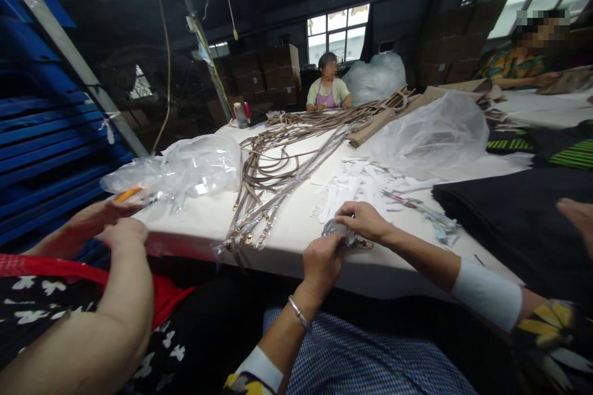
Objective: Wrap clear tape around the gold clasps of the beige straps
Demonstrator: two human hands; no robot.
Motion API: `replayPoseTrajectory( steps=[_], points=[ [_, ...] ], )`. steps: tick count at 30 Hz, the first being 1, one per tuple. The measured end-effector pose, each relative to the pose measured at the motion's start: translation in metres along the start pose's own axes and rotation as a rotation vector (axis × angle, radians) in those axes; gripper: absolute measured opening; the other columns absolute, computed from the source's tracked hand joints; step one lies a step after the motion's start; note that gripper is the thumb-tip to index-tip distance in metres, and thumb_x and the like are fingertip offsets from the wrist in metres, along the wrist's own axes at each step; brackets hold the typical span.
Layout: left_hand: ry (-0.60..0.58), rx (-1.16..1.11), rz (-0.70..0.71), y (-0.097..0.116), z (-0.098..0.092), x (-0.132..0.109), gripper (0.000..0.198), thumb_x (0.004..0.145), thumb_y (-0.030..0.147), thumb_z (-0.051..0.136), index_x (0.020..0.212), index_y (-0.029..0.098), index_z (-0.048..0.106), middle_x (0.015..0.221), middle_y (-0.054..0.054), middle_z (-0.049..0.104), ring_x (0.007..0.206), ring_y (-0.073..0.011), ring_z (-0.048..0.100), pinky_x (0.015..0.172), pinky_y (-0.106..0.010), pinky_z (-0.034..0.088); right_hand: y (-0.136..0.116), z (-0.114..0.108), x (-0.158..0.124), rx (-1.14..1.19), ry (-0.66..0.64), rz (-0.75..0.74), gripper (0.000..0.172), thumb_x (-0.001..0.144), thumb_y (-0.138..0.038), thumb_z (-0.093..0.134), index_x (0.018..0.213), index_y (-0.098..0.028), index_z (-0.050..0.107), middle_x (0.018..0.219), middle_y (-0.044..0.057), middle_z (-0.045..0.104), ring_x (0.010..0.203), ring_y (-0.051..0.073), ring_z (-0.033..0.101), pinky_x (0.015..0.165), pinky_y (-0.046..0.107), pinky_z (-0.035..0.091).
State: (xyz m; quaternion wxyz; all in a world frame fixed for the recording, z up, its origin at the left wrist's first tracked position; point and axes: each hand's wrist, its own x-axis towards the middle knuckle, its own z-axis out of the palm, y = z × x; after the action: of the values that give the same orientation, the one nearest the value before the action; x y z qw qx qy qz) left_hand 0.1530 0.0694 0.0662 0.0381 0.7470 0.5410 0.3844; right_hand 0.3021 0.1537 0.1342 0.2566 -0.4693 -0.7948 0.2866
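Note:
At the table's near edge my left hand (321, 264) is closed, thumb and fingers pinching a small bundle in clear plastic (330, 228). My right hand (364, 221) bends over the same bundle from the right, its fingertips closed on the plastic. What the wrapping contains is mostly hidden; a brownish strap end (367, 245) shows below my right hand. White paper tags (345, 188) lie just beyond my hands. Left of them, long taupe straps (259, 179) with metal buckles run across the table, some in clear sleeves.
A co-worker's hands (123, 231) are close on the left, near clear plastic bags (199, 163). Scissors (401, 199) lie beyond my right hand. Dark cloth (509, 210) and a large plastic bag (435, 133) cover the right side. Another person (328, 91) sits across the white table (296, 216).

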Motion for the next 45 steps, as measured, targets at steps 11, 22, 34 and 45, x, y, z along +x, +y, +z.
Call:
replayPoseTrajectory(
  steps=[11, 22, 34, 45],
  points=[
    [0.088, 0.219, 0.229, 0.01, 0.003, 0.006, 0.023, 0.093, 0.023, 0.053, 0.109, 0.02, 0.069, 0.073, -0.006, 0.072, 0.065, -0.0192, 0.065, 0.063, -0.028, 0.047, -0.009, 0.003, -0.015, 0.275, 0.012, 0.039, 0.014, 0.082, -0.027, 0.053, 0.071, -0.02, 0.059, 0.06, -0.002, 0.067, 0.053, 0.013, 0.058, 0.057, 0.024, 0.044],
    [0.18, 0.281, 0.482, -0.015, 0.015, 0.001, 0.035, 0.093, 0.014, 0.051, 0.127, 0.017, 0.06, 0.118, -0.012, 0.069, 0.097, -0.0221, 0.069, 0.083, -0.032, 0.054, -0.003, 0.015, -0.021, 0.491, 0.166, 0.036, 0.023, 0.091, -0.032, 0.047, 0.076, -0.017, 0.058, 0.064, 0.001, 0.067, 0.048, 0.01, 0.057, 0.048, 0.02, 0.045],
    [-0.107, -0.335, 0.102, 0.001, -0.035, 0.055, 0.036, 0.089, 0.046, 0.054, 0.113, 0.022, 0.068, 0.111, -0.004, 0.073, 0.105, -0.0241, 0.068, 0.092, -0.033, 0.055, 0.013, -0.059, -0.058, 0.197, -0.054, -0.061, 0.033, 0.062, -0.037, 0.084, 0.09, -0.021, 0.074, 0.07, -0.002, 0.07, 0.064, 0.014, 0.061, 0.06, 0.023, 0.045],
    [0.022, -0.307, 0.018, 0.009, -0.048, 0.076, 0.04, 0.088, 0.05, 0.051, 0.116, 0.026, 0.066, 0.12, -0.004, 0.068, 0.109, -0.025, 0.064, 0.1, -0.039, 0.048, 0.033, -0.254, -0.09, 0.736, 1.105, -0.145, 0.046, 0.085, -0.049, 0.057, 0.128, -0.034, 0.046, 0.118, -0.002, 0.06, 0.095, 0.009, 0.063, 0.072, 0.018, 0.052]
  ],
)
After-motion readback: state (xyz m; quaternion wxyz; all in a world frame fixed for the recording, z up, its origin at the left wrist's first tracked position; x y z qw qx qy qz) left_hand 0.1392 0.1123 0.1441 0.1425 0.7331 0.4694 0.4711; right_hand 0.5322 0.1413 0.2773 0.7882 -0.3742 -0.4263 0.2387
